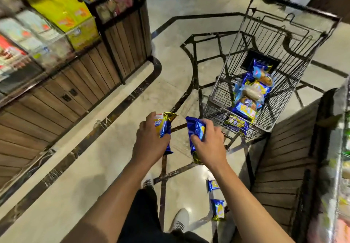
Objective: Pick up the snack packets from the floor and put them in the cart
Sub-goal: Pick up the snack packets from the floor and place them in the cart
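Note:
My left hand (149,142) grips a blue and gold snack packet (165,127), held above the floor. In my right hand (208,144) is a second blue packet (196,129). Both hands hover just short of the wire cart (236,40), which stands ahead to the right. Several blue and yellow packets (250,93) lie piled in the cart's basket. Two more blue packets (213,185) (218,209) rest on the floor near my right forearm.
A wooden display stand (117,40) with stacked goods fills the left side. Another wooden shelf unit (287,163) stands close on the right, next to the cart. My feet (180,222) are on the pale tiled floor (94,163) with dark inlay lines.

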Action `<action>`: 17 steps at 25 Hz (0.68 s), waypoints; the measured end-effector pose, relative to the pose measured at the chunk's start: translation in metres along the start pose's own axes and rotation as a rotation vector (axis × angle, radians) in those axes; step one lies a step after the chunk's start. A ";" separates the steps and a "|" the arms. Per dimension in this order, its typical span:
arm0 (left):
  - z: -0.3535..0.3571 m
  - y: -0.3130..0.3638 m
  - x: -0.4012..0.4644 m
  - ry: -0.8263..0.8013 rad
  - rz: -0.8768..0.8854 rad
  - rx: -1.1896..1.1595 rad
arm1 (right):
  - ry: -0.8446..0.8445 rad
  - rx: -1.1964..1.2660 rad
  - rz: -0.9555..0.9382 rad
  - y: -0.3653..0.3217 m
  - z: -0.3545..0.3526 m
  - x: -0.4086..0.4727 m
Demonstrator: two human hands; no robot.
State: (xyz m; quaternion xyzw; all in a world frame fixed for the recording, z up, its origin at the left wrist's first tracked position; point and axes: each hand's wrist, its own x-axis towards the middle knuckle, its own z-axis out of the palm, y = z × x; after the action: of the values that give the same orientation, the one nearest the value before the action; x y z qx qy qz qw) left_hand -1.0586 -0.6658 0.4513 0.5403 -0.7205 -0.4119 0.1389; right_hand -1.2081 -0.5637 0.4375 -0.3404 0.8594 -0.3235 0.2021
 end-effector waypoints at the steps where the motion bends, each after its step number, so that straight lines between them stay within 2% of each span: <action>1: -0.005 0.001 0.019 0.005 0.005 -0.004 | 0.007 0.003 -0.002 -0.009 0.007 0.017; 7: -0.041 0.004 0.143 -0.013 0.067 -0.011 | 0.052 0.000 0.025 -0.063 0.036 0.119; 10: -0.061 0.013 0.210 -0.075 0.086 -0.022 | 0.087 0.035 0.056 -0.097 0.047 0.169; 17: -0.070 0.066 0.329 -0.141 0.174 -0.025 | 0.158 0.053 0.094 -0.135 0.046 0.279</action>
State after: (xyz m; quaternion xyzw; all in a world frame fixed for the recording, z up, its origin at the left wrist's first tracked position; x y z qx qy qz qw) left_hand -1.1813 -0.9859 0.4631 0.4437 -0.7675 -0.4441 0.1300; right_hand -1.3124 -0.8584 0.4632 -0.2675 0.8788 -0.3624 0.1575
